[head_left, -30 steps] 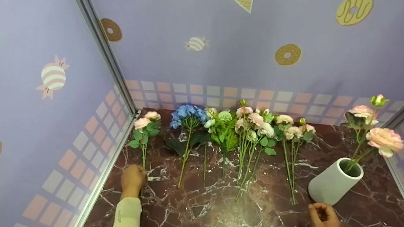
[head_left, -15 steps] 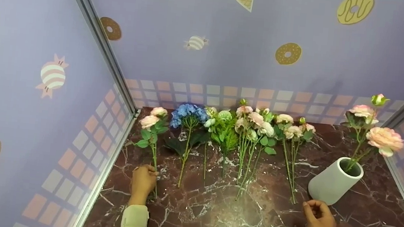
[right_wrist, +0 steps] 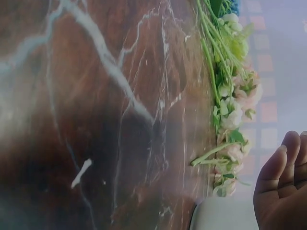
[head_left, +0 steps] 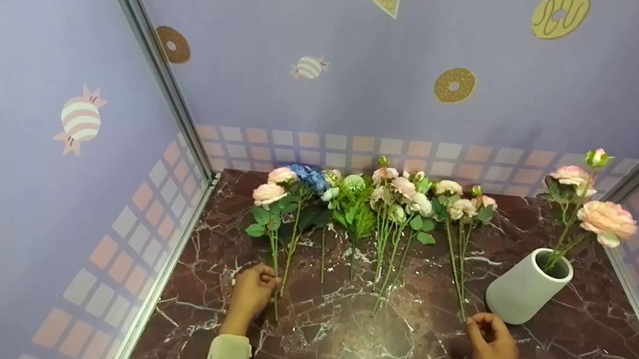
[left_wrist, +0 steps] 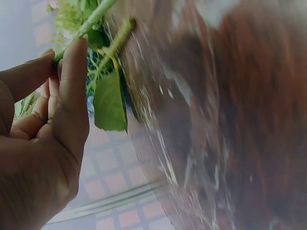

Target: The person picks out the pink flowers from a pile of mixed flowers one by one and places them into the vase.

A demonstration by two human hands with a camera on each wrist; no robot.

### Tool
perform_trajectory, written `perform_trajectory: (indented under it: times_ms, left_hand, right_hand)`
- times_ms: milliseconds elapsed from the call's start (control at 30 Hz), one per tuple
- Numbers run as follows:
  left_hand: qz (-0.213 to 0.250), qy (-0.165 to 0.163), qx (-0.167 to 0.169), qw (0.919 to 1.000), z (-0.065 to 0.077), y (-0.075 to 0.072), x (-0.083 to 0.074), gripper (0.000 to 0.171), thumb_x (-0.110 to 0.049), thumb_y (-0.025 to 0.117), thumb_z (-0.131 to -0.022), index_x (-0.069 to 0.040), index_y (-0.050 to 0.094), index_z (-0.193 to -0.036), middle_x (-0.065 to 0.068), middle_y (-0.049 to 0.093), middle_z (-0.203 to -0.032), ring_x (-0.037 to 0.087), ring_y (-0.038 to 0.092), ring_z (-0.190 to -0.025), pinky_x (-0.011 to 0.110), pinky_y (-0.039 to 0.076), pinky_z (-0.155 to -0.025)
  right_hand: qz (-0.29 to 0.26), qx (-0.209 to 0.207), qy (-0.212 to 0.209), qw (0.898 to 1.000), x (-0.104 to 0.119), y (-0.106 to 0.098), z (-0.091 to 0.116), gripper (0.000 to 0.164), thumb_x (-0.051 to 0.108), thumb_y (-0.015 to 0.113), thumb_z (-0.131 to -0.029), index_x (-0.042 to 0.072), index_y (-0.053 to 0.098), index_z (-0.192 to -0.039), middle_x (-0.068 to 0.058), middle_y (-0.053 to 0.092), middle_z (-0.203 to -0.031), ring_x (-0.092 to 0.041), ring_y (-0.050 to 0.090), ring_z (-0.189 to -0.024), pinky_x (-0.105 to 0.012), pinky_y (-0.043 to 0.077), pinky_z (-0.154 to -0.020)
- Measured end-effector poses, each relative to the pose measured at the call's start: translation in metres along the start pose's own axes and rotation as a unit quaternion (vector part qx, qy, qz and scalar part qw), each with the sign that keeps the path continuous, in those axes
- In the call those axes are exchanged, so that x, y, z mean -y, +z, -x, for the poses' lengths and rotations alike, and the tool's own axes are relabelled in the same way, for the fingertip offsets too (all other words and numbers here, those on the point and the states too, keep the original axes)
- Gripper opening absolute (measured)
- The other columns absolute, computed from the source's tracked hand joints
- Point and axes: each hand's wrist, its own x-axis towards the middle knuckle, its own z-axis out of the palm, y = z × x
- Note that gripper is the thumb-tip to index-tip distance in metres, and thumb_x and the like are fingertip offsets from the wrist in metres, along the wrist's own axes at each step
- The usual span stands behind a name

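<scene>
My left hand (head_left: 252, 291) pinches the stem of a pale pink rose spray (head_left: 269, 194) between thumb and fingers. In the left wrist view that green stem (left_wrist: 93, 18) runs up from the fingertips. The rose heads overlap a blue hydrangea (head_left: 311, 177) lying behind them on the marbled table. My right hand (head_left: 494, 350) hovers low with loosely bent fingers and nothing in them, its fingertips beside the stem ends of a peach rose bunch (head_left: 462, 208). Just beyond it, a white vase (head_left: 522, 293) holds a taller pink rose stem (head_left: 607, 222).
Across the middle lie a green fern-like sprig (head_left: 356, 215) and several pink and white blooms (head_left: 403, 190), stems toward me. A patterned back wall (head_left: 327, 104) and side panels enclose the dark red marbled table (head_left: 338, 351).
My left hand has slid right with the rose spray, from the left edge to over the hydrangea. The right hand has drifted left, away from the vase's base.
</scene>
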Motion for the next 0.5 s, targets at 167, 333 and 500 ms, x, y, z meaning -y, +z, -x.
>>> perform_trajectory:
  times_ms: [167, 333, 500]
  left_hand:
    - [0.025, 0.009, 0.011, 0.9996, 0.006, 0.009, -0.007, 0.012, -0.007, 0.082, -0.103, 0.001, 0.075, -0.108, 0.012, 0.078, -0.099, 0.021, 0.079, -0.082, 0.030, 0.067, -0.064]
    - [0.048, 0.021, 0.026, 0.9983, 0.014, 0.017, -0.016, 0.013, -0.007, 0.083, -0.103, 0.001, 0.075, -0.109, 0.008, 0.072, -0.095, 0.018, 0.077, -0.079, 0.031, 0.068, -0.065]
    - [0.043, 0.041, 0.028, 0.9979, 0.022, 0.026, -0.025, 0.015, -0.008, 0.086, -0.100, 0.001, 0.077, -0.108, 0.008, 0.075, -0.092, 0.016, 0.075, -0.074, 0.028, 0.065, -0.062]
  right_hand:
    - [0.019, 0.006, -0.008, 1.000, 0.002, 0.003, 0.003, 0.007, 0.004, 0.076, -0.105, -0.001, 0.072, -0.108, 0.018, 0.064, -0.083, 0.003, 0.058, -0.075, -0.013, 0.048, -0.067]
    - [0.010, 0.025, -0.017, 0.999, 0.006, 0.008, 0.005, 0.007, 0.001, 0.076, -0.105, -0.003, 0.072, -0.108, 0.016, 0.065, -0.084, 0.002, 0.059, -0.075, -0.014, 0.049, -0.065]
    - [0.002, 0.037, -0.038, 0.999, 0.011, 0.015, 0.006, 0.006, 0.000, 0.077, -0.104, -0.002, 0.073, -0.108, 0.016, 0.065, -0.085, 0.002, 0.059, -0.076, -0.014, 0.050, -0.067]
